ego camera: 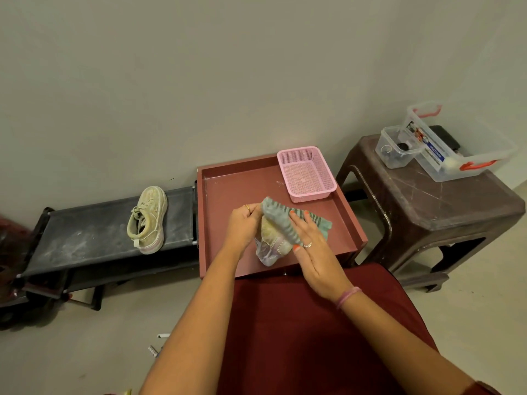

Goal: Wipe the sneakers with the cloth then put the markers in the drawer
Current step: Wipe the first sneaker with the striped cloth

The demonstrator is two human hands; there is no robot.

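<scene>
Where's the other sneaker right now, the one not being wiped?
The other sneaker lies on the black bench at left, beside the red tray.

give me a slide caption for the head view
Left hand steadies a sneaker in the red tray while the right hand wipes it with a striped cloth.

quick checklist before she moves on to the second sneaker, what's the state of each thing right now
1. Sneaker being wiped steadied: ok, left hand holds it over the red tray.
2. Cloth on the shoe: ok, right hand presses it flat.
3. This sneaker wiped all round: cannot tell, the cloth covers most of it.
4. Second sneaker within reach: ok, on the black bench to the left.
5. Markers and drawer located: cannot tell, none clearly visible.
</scene>
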